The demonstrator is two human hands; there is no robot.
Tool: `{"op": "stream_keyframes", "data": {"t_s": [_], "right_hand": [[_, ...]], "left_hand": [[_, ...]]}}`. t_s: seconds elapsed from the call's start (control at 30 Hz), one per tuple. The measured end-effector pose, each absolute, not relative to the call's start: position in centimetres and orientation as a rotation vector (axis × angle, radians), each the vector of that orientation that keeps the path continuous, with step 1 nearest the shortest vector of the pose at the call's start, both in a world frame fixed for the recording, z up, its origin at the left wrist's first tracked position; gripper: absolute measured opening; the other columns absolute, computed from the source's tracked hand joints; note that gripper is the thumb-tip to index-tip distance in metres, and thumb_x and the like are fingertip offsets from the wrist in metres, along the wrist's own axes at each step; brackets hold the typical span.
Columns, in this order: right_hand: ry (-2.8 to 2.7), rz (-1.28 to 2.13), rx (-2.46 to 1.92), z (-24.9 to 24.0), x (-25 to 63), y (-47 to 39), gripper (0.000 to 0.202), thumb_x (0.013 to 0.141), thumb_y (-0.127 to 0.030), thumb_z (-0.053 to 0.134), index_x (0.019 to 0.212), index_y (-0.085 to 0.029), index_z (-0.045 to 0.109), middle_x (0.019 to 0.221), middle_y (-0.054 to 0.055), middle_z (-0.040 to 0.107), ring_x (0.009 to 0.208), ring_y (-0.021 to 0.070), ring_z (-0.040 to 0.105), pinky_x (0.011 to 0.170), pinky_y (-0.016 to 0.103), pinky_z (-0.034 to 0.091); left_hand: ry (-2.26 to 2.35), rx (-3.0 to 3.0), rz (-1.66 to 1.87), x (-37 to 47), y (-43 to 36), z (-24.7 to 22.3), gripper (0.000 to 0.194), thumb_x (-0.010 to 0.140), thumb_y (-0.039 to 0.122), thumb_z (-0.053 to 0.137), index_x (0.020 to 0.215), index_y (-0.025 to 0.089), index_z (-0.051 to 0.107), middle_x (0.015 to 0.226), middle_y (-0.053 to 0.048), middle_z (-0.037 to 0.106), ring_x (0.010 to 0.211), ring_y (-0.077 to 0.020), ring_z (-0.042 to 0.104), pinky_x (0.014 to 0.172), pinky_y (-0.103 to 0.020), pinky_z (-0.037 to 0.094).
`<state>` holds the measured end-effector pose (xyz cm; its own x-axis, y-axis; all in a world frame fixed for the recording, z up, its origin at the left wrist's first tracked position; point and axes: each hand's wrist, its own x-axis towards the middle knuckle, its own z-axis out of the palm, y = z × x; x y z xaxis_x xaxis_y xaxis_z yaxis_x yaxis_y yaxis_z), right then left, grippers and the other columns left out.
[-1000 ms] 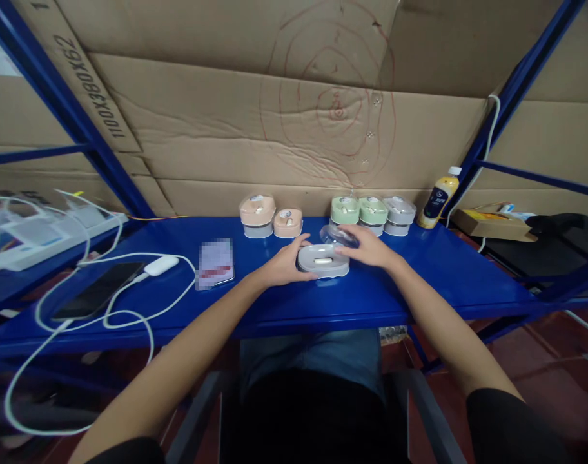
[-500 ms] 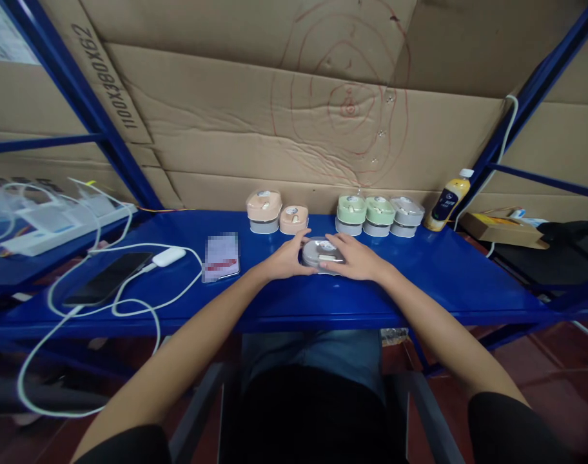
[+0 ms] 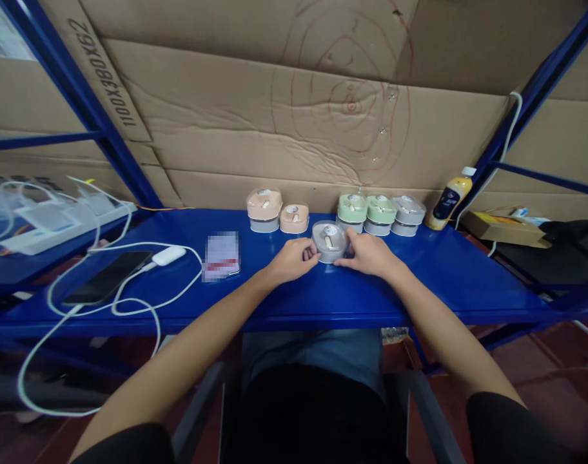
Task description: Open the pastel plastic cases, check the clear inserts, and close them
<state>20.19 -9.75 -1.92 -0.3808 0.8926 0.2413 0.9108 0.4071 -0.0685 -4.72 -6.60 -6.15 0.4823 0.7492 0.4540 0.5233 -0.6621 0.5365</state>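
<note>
A grey lidded box point(image 3: 329, 242) with a clear top and a light clip stands near the middle of the blue table. My left hand point(image 3: 296, 259) is at its left side, fingers curled inward, the fingertips beside the box wall. On the right side my right hand point(image 3: 369, 254) grips the box between thumb and fingers. Behind stand a stacked pink box point(image 3: 264, 207), a low pink box point(image 3: 294, 219), two green-topped boxes point(image 3: 352, 209) point(image 3: 381, 211) and another grey box point(image 3: 408, 212).
A drink bottle point(image 3: 447, 201) stands at the back right, near a small carton point(image 3: 501, 229). Left of my hands lie a phone point(image 3: 221, 255) and a dark phone point(image 3: 109, 277) among white cables. A power strip point(image 3: 69, 231) is further left. Cardboard point(image 3: 236, 116) closes the back.
The grey box has turned and now sits slightly further back and to the right. My left hand's fingers have curled in, and my right hand has moved off the lid to the box's right side.
</note>
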Motion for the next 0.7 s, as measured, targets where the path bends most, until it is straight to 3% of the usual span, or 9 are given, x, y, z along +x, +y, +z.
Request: {"op": "stream_keyframes", "data": {"t_s": [0.1, 0.17, 0.3, 0.43, 0.57, 0.7], "right_hand": [[-2.504, -0.267, -1.598, -2.1, 18.5, -9.6, 0.031, 0.102, -0.047, 0.066, 0.105, -0.017, 0.072, 0.092, 0.012, 0.080, 0.087, 0.0281, 0.074, 0.067, 0.032, 0.040], [-2.531, -0.324, -1.624, -2.2, 17.5, -9.3, 0.032, 0.107, -0.042, 0.056, 0.098, -0.018, 0.075, 0.095, 0.013, 0.081, 0.089, 0.0273, 0.075, 0.069, 0.033, 0.042], [-2.525, -0.383, -1.702, -2.6, 16.4, -8.1, 0.041, 0.110, -0.037, 0.045, 0.108, -0.016, 0.080, 0.108, 0.019, 0.082, 0.096, 0.0322, 0.078, 0.078, 0.038, 0.051], [-2.499, -0.322, -1.756, -2.7, 15.7, -6.0, 0.046, 0.110, -0.034, 0.041, 0.113, -0.014, 0.082, 0.115, 0.024, 0.081, 0.105, 0.0393, 0.078, 0.086, 0.046, 0.057], [-2.432, -0.290, -1.815, -2.5, 15.1, -3.6, 0.045, 0.108, -0.031, 0.044, 0.111, -0.012, 0.084, 0.118, 0.028, 0.080, 0.110, 0.0436, 0.077, 0.090, 0.051, 0.059], [-2.358, -0.287, -1.856, -2.6, 15.3, -2.2, 0.046, 0.109, -0.037, 0.046, 0.113, -0.011, 0.083, 0.119, 0.028, 0.080, 0.110, 0.0415, 0.077, 0.089, 0.047, 0.060]], "left_hand": [[1.092, 2.435, 1.045, -4.6, -6.6, -6.2, 0.005, 0.091, 0.025, 0.066, 0.092, 0.020, 0.069, 0.090, -0.004, 0.075, 0.080, -0.0202, 0.071, 0.078, -0.034, 0.058], [1.193, 2.441, 1.115, -5.1, -6.2, -6.0, 0.008, 0.093, 0.025, 0.065, 0.097, 0.020, 0.069, 0.098, -0.007, 0.076, 0.090, -0.0236, 0.073, 0.088, -0.038, 0.060], [1.434, 2.558, 1.187, -6.6, -4.1, -4.9, 0.027, 0.094, 0.022, 0.061, 0.120, 0.014, 0.068, 0.128, -0.019, 0.072, 0.125, -0.0357, 0.067, 0.112, -0.052, 0.052], [1.488, 2.750, 0.930, -6.5, -1.0, -3.8, 0.058, 0.085, 0.011, 0.061, 0.142, 0.006, 0.058, 0.159, -0.028, 0.052, 0.151, -0.0431, 0.046, 0.128, -0.056, 0.034], [1.587, 2.695, 0.716, -5.1, 0.6, -4.2, 0.069, 0.081, 0.016, 0.068, 0.147, 0.008, 0.052, 0.163, -0.028, 0.049, 0.155, -0.0501, 0.037, 0.128, -0.067, 0.027], [1.593, 2.682, 0.759, -4.8, -1.7, -4.7, 0.057, 0.085, 0.027, 0.071, 0.138, 0.012, 0.057, 0.152, -0.027, 0.058, 0.147, -0.0510, 0.044, 0.123, -0.066, 0.033]]}}
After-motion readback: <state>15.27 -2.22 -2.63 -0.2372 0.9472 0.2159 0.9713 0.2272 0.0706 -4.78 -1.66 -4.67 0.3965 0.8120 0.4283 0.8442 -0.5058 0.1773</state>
